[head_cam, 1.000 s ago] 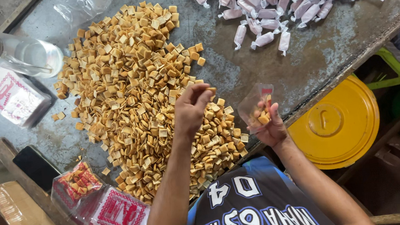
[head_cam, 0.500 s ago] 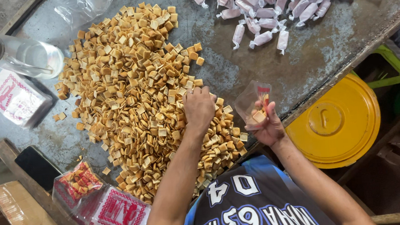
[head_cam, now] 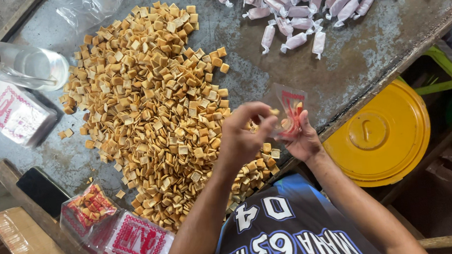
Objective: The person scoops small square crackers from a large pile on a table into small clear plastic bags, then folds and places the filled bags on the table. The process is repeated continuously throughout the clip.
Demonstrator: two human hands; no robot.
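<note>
Head view, looking down on a grey, worn tabletop (head_cam: 373, 46).

Item: small clear pouch (head_cam: 290, 112) with red print, held upright at the near edge of the tabletop. The right hand (head_cam: 303, 139) is pinching it by its lower part, fingers closed on the film. The left hand (head_cam: 246, 136) is cupped narrow just beside the pouch mouth, fingertips bunched, apparently feeding in a few pieces; I cannot tell how many.

Item: heap of small golden square crackers (head_cam: 153, 112), spreading left of the hands.

Handling, as a judgement: the pouch is looking light, thin, limp and slippery; best gripped at its edges near the mouth so it stays open. The crackers are looking brittle, wanting a loose pinch.

Also present: pile of twisted pale wrapped sweets (head_cam: 302, 1) far right; glass jar with steel lid (head_cam: 9, 59) lying far left; filled printed packets (head_cam: 114, 231) near left; yellow round lid (head_cam: 376, 134) below the edge.

Change: half a second ago the left hand was lying on the heap; it is now raised to the pouch.
</note>
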